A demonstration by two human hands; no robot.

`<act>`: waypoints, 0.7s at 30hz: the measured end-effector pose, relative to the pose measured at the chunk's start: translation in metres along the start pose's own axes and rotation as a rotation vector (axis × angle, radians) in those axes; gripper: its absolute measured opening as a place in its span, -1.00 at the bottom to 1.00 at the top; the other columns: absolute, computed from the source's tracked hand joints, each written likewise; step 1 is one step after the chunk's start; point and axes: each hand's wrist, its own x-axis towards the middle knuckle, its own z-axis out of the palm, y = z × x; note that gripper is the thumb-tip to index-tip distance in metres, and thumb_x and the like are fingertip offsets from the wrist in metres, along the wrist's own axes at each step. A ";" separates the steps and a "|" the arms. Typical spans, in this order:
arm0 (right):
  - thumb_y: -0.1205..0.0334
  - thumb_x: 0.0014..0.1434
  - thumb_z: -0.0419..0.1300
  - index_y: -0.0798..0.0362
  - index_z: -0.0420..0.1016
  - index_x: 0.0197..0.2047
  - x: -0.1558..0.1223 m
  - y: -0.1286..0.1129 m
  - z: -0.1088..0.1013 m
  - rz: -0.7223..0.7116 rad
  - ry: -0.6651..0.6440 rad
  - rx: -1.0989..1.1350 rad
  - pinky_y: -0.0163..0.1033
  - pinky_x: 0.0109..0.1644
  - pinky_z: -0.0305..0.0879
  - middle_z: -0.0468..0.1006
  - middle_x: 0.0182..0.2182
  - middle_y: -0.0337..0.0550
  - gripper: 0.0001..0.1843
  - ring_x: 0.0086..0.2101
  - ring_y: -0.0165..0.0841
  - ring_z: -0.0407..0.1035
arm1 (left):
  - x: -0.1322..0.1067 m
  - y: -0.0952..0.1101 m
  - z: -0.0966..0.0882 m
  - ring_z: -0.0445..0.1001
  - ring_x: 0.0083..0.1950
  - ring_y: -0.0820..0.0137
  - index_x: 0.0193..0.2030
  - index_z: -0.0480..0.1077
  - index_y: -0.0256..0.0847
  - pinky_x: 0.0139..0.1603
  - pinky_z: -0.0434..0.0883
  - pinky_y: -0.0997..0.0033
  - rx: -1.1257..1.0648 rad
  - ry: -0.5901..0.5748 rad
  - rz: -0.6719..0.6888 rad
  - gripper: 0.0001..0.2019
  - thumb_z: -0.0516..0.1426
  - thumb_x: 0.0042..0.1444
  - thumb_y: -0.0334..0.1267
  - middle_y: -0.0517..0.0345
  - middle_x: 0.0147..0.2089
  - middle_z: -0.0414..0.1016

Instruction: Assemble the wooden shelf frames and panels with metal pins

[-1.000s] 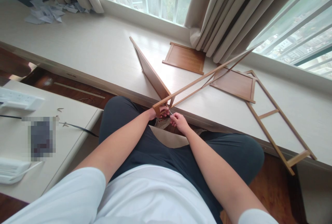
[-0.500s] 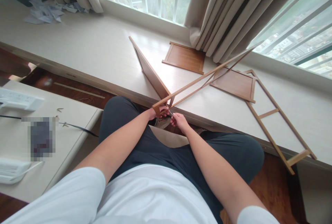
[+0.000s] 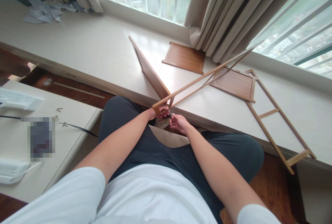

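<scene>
My left hand (image 3: 161, 111) is closed around the near corner of a long wooden frame (image 3: 197, 79), where a wooden panel (image 3: 151, 70) meets it at an angle. Its fingers are partly hidden by the frame's end piece. Just right of it, my right hand (image 3: 179, 123) pinches a thin metal tool (image 3: 170, 113), which looks like a hex key. The tool's tip points at the joint near my left fingers; whether it sits in a screw is too small to tell. The frame's far end rises toward the right-hand window.
Two flat wooden panels (image 3: 184, 58) (image 3: 234, 83) lie on the white ledge (image 3: 98, 49). A ladder-like wooden frame (image 3: 268, 113) overhangs its right edge. Crumpled paper (image 3: 44, 11) lies far left. Small metal pieces (image 3: 59, 109) and a power strip (image 3: 20, 99) are on the left table (image 3: 75, 123).
My right hand has turned at the wrist, its fingers now curled lower and further left around the tool. My left hand, the frame and the panels have stayed in place.
</scene>
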 end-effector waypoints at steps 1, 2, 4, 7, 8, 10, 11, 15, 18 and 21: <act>0.04 0.42 0.11 0.02 0.30 -0.35 0.000 0.000 0.000 -0.002 0.008 -0.004 -0.30 -0.39 0.31 0.51 -0.52 -0.21 -0.67 -0.52 -0.41 0.38 | 0.000 0.000 0.000 0.51 -0.30 0.42 -0.28 0.54 -0.21 -0.43 0.31 0.52 -0.037 -0.003 -0.018 -0.68 0.25 0.10 0.04 0.06 -0.27 0.62; 0.04 0.42 0.10 0.03 0.31 -0.35 0.000 0.000 0.000 -0.007 0.020 -0.012 -0.30 -0.39 0.31 0.52 -0.52 -0.21 -0.67 -0.53 -0.41 0.38 | -0.001 0.001 0.000 0.51 -0.30 0.42 -0.29 0.54 -0.20 -0.44 0.30 0.52 -0.072 -0.005 -0.033 -0.70 0.27 0.09 0.02 0.06 -0.27 0.63; 0.05 0.43 0.08 0.03 0.32 -0.35 0.001 0.001 0.001 -0.021 0.043 -0.032 -0.31 -0.40 0.31 0.52 -0.52 -0.20 -0.67 -0.54 -0.41 0.38 | -0.001 0.001 0.001 0.50 -0.31 0.42 -0.31 0.54 -0.21 -0.44 0.28 0.51 -0.110 -0.007 -0.047 -0.73 0.28 0.08 -0.02 0.06 -0.26 0.63; 0.00 0.41 0.10 0.03 0.32 -0.36 0.002 0.002 0.001 -0.044 0.055 -0.059 -0.32 -0.41 0.31 0.52 -0.52 -0.20 -0.65 -0.54 -0.41 0.38 | -0.001 0.001 0.001 0.49 -0.33 0.43 -0.32 0.54 -0.22 -0.42 0.29 0.48 -0.124 -0.010 -0.049 -0.73 0.29 0.07 -0.02 0.07 -0.29 0.61; -0.03 0.39 0.11 0.03 0.32 -0.36 0.002 0.002 0.001 -0.052 0.055 -0.071 -0.32 -0.41 0.31 0.52 -0.51 -0.19 -0.64 -0.54 -0.41 0.39 | -0.001 0.001 0.001 0.49 -0.33 0.43 -0.32 0.54 -0.23 -0.42 0.29 0.47 -0.128 -0.012 -0.048 -0.72 0.30 0.07 -0.02 0.08 -0.31 0.61; -0.11 0.37 0.13 0.02 0.33 -0.35 0.001 0.002 0.001 -0.069 0.053 -0.101 -0.32 -0.41 0.32 0.53 -0.51 -0.18 -0.61 -0.53 -0.41 0.39 | -0.002 0.001 0.001 0.48 -0.34 0.44 -0.32 0.54 -0.24 -0.42 0.28 0.47 -0.134 -0.016 -0.040 -0.70 0.30 0.06 -0.01 0.08 -0.32 0.60; -0.15 0.36 0.13 0.02 0.33 -0.34 0.001 0.002 0.001 -0.079 0.054 -0.121 -0.31 -0.41 0.33 0.54 -0.50 -0.18 -0.58 -0.53 -0.41 0.39 | -0.002 0.001 0.001 0.48 -0.34 0.44 -0.32 0.54 -0.25 -0.42 0.28 0.48 -0.136 -0.019 -0.036 -0.70 0.30 0.07 -0.01 0.08 -0.31 0.60; -0.28 0.31 0.14 0.03 0.36 -0.33 0.002 0.002 0.000 -0.141 0.061 -0.258 -0.33 -0.43 0.31 0.55 -0.49 -0.17 -0.49 -0.53 -0.41 0.40 | -0.003 0.002 0.001 0.49 -0.32 0.45 -0.30 0.55 -0.24 -0.42 0.26 0.52 -0.122 -0.017 -0.031 -0.73 0.24 0.15 -0.04 0.06 -0.25 0.63; -0.26 0.24 0.22 0.03 0.37 -0.34 0.004 0.004 -0.003 -0.199 0.051 -0.405 -0.35 -0.47 0.26 0.54 -0.50 -0.19 -0.51 -0.54 -0.41 0.41 | -0.004 0.002 0.001 0.48 -0.32 0.44 -0.31 0.55 -0.24 -0.43 0.26 0.52 -0.117 -0.009 -0.032 -0.74 0.24 0.15 -0.06 0.05 -0.25 0.63; -0.15 0.19 0.30 0.02 0.35 -0.36 0.006 0.006 -0.006 -0.278 0.023 -0.509 -0.37 -0.48 0.23 0.55 -0.50 -0.21 -0.59 -0.53 -0.43 0.38 | -0.003 0.002 0.001 0.47 -0.33 0.45 -0.32 0.54 -0.26 -0.42 0.27 0.52 -0.125 -0.010 -0.031 -0.73 0.28 0.11 -0.04 0.07 -0.28 0.61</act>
